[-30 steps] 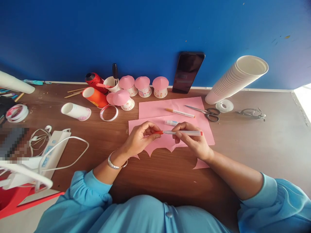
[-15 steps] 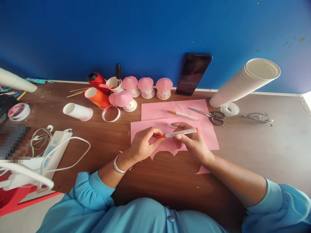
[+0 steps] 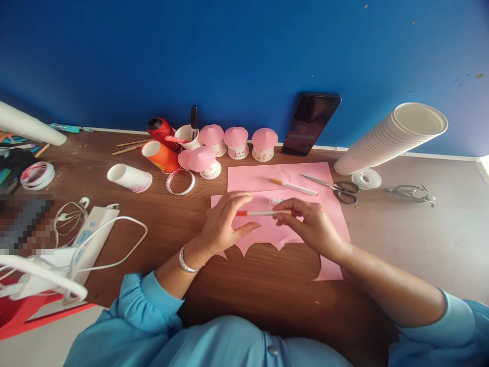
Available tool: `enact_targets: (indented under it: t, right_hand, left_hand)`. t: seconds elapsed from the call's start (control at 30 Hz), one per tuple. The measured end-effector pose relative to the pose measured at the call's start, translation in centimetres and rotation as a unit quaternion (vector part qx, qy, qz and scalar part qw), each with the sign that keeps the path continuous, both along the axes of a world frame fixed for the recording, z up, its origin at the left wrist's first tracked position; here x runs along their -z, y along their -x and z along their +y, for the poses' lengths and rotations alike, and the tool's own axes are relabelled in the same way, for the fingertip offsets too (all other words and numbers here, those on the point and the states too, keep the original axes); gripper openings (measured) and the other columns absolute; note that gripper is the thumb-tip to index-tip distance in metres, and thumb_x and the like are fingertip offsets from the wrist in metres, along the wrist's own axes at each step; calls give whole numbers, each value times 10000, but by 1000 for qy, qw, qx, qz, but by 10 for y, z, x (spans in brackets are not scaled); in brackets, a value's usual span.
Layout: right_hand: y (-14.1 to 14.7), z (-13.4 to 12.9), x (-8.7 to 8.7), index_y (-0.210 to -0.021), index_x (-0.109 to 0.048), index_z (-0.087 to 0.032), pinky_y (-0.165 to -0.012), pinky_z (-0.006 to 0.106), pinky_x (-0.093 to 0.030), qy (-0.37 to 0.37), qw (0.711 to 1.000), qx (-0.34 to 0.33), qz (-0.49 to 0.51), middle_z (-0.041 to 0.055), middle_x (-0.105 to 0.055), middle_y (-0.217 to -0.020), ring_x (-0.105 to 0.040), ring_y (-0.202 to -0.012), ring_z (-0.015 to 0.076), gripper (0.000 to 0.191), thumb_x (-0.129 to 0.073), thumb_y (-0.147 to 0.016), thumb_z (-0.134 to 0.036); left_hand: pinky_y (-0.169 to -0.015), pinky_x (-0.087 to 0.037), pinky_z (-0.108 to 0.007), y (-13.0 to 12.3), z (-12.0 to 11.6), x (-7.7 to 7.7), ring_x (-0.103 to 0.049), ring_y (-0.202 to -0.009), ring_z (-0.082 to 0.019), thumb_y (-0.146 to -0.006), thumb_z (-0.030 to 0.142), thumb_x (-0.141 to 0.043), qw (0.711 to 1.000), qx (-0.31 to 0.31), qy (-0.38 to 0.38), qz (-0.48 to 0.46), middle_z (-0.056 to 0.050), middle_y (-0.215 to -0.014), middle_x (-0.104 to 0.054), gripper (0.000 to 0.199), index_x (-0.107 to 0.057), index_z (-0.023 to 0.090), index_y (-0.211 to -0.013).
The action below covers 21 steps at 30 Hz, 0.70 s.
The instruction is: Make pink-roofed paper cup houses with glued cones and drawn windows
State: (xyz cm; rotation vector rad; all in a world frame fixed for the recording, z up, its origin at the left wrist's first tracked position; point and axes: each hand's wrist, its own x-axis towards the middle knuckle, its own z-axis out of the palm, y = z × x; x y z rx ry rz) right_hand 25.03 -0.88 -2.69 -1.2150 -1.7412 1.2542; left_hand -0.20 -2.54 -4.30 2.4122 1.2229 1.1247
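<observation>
A white marker [image 3: 263,213] with a red end is held level above the pink paper [image 3: 263,199]. My right hand [image 3: 311,224] pinches it near its right end between thumb and fingers. At the red end my left hand [image 3: 221,224] is open, thumb and fingers apart on either side of it; whether it touches the marker I cannot tell. Beneath the hands, the paper's near edge is cut into curved points. On the sheets lie a second marker, orange-tipped [image 3: 294,186], and a small white eraser-like piece [image 3: 275,201], partly hidden by my right hand. Scissors [image 3: 346,192] rest at the right edge.
Small cups with pink cone tops [image 3: 236,142] line the back, beside an orange cup [image 3: 160,157] and a white cup [image 3: 130,178]. A phone [image 3: 311,125] leans on the blue wall. A tall cup stack [image 3: 382,140], tape roll [image 3: 367,179] and power strip [image 3: 93,239] flank the work.
My left hand has let go of the marker's red end and spread its fingers. My right hand still holds the marker, now slightly farther left and level. The view has shifted slightly.
</observation>
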Motion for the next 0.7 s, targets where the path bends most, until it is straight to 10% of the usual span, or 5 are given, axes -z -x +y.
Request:
enact_targets:
  t: [0.17, 0.3, 0.7]
  right_hand:
    - [9, 54, -8, -1044, -704, -206, -651, 295, -500, -159, 974, 31, -158, 52, -796, -966, -704, -741, 184, 119, -617, -963, -219]
    - [34, 93, 4, -1166, -696, -186, -659, 297, -432, -271, 889, -18, -369, 104, -770, -1032, -686, -852, 220, 220, -591, -973, -182]
    - [76, 112, 14, -1100, -730, -121, -560, 311, -283, -323, 809, -103, -481, 139, -730, -911, -577, -713, 196, 429, -353, -957, 25]
  left_hand:
    - [-924, -605, -447, -3, 1, 3, -681, -1052, -263, -906, 213, -739, 993, -16, -116, -12, -118, -1111, -696, 434, -558, 193, -1300]
    - [-871, -603, -401, -8, 3, 9, -664, -941, -224, -932, 105, -661, 996, 56, -50, 40, -83, -1014, -706, 208, -629, 203, -1112]
    - [-841, -588, -380, -7, 6, 16, -637, -916, -211, -962, 95, -621, 997, 64, -1, 37, -74, -978, -706, 120, -649, 189, -1032]
